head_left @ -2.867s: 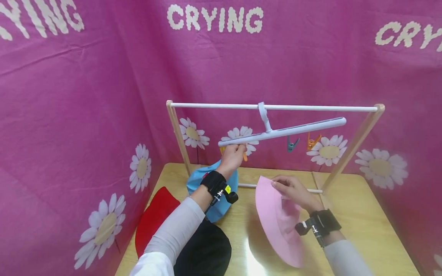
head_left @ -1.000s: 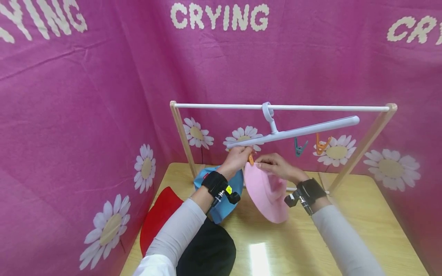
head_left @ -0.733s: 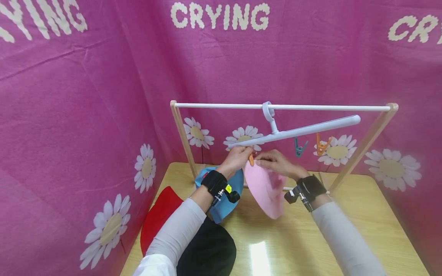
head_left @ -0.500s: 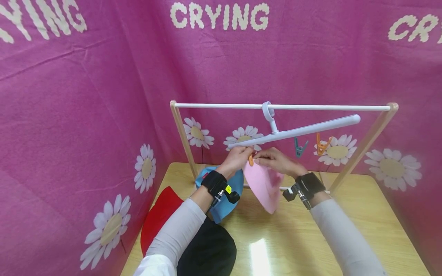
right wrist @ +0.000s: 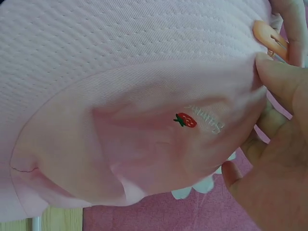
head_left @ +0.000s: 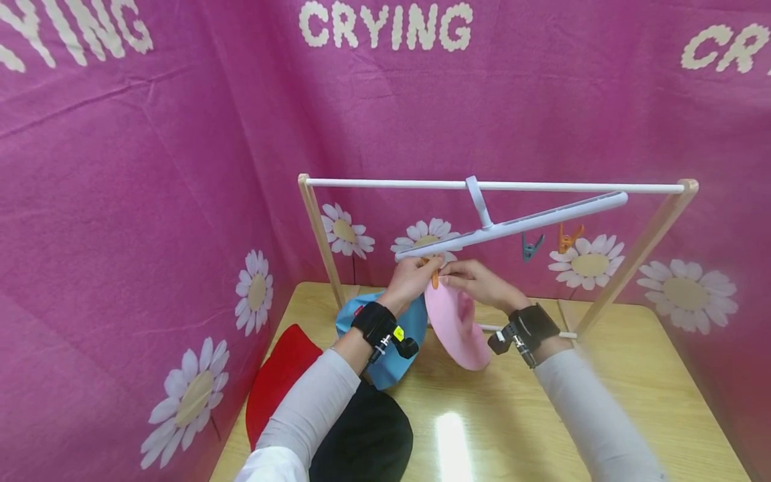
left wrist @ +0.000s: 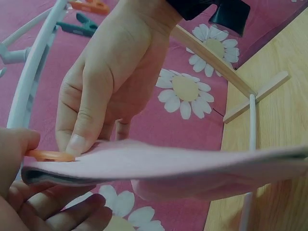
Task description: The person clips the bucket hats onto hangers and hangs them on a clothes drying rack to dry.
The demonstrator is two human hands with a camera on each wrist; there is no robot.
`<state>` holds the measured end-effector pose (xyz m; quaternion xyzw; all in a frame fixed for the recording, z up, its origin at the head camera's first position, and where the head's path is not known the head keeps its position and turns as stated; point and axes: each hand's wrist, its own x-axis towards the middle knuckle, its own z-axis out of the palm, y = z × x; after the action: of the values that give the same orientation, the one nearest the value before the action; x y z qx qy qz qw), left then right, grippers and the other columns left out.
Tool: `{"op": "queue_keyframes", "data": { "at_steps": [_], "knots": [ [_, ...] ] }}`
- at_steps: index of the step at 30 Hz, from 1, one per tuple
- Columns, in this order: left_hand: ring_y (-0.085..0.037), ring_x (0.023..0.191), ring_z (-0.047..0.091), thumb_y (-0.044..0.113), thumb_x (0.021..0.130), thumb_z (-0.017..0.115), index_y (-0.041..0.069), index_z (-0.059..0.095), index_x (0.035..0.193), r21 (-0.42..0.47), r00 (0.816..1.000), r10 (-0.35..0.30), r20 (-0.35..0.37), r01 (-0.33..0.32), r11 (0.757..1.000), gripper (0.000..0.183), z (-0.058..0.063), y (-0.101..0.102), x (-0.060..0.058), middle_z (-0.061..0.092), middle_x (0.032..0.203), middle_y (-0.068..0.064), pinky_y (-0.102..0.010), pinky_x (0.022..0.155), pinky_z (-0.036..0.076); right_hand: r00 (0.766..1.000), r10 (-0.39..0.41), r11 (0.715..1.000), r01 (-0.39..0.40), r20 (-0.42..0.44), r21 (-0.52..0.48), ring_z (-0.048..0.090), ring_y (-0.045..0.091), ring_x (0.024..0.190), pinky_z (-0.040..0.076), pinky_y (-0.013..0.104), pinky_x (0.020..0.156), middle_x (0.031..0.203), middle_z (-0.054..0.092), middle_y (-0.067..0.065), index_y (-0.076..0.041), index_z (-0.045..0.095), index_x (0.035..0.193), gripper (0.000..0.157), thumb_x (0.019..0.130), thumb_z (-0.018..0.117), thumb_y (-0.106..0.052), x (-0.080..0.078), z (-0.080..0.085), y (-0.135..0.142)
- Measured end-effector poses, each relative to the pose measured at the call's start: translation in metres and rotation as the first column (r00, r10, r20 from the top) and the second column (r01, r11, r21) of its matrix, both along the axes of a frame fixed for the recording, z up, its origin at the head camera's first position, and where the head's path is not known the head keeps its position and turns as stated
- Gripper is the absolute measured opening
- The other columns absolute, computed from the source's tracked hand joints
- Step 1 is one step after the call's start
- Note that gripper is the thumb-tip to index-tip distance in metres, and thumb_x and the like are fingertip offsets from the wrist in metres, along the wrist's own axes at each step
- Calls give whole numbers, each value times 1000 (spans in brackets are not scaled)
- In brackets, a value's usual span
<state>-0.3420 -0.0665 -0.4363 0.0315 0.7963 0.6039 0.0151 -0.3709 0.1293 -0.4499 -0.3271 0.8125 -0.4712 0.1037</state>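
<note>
My left hand (head_left: 409, 281) pinches an orange clothespin (head_left: 435, 277) below the low left end of a pale plastic hanger (head_left: 518, 227). With thumb and fingers, my right hand (head_left: 482, 284) holds the brim of a pink bucket hat (head_left: 448, 325), its edge right at that clothespin. In the left wrist view the clothespin (left wrist: 50, 155) lies along the brim edge, beside the right thumb. The right wrist view shows the hat's stitched brim and a small strawberry embroidery (right wrist: 185, 120). A light blue hat (head_left: 391, 365) is partly hidden behind my left wrist.
The hanger hooks over the white bar (head_left: 385, 183) of a wooden-ended rack. A teal clothespin (head_left: 531, 248) and another orange clothespin (head_left: 568, 239) hang toward its right. Red fabric (head_left: 280, 375) and a black hat-like piece (head_left: 367, 435) lie on the table (head_left: 602, 402), partly under my left arm.
My right hand has brought the pink hat up and left to the orange clothespin at my left hand. In the last half second, the hat turns slightly and the hanger swivels.
</note>
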Motion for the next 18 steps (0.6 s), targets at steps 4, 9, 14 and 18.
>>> {"op": "queue_keyframes", "data": {
  "at_steps": [4, 9, 14, 18],
  "knots": [
    [-11, 70, 47, 44, 99, 71, 10, 67, 68, 21, 999, 52, -18, -51, 998, 46, -3, 0, 0, 50, 68, 5, -27, 60, 37, 999, -15, 1000, 15, -44, -3, 56, 21, 105, 48, 31, 92, 117, 70, 16, 3, 71, 122, 23, 106, 59, -9, 3, 0, -4],
    [-9, 71, 50, 36, 99, 74, 6, 73, 82, 123, 995, 75, -61, -67, 990, 35, -7, 3, 0, 53, 72, 6, -23, 59, 39, 995, -59, 998, 59, -80, 4, 56, 25, 107, 48, 39, 94, 126, 70, 16, 1, 69, 132, 30, 107, 60, -11, 6, -4, -6],
    [-9, 80, 56, 36, 99, 74, 4, 75, 105, 181, 996, 54, -65, -41, 983, 32, -11, 2, 2, 61, 87, 4, -21, 64, 45, 992, -83, 996, 82, -95, -17, 60, 34, 124, 49, 51, 105, 136, 66, 20, 2, 62, 140, 35, 107, 59, -9, 14, -8, -5],
    [-11, 87, 61, 35, 100, 72, 4, 73, 118, 207, 998, 45, -40, -36, 978, 36, -12, 0, 3, 69, 97, -1, -22, 71, 48, 990, -83, 995, 77, -116, -58, 55, 43, 135, 44, 58, 112, 144, 59, 24, 5, 59, 142, 38, 106, 59, -4, 21, -12, 0]
  ]
}}
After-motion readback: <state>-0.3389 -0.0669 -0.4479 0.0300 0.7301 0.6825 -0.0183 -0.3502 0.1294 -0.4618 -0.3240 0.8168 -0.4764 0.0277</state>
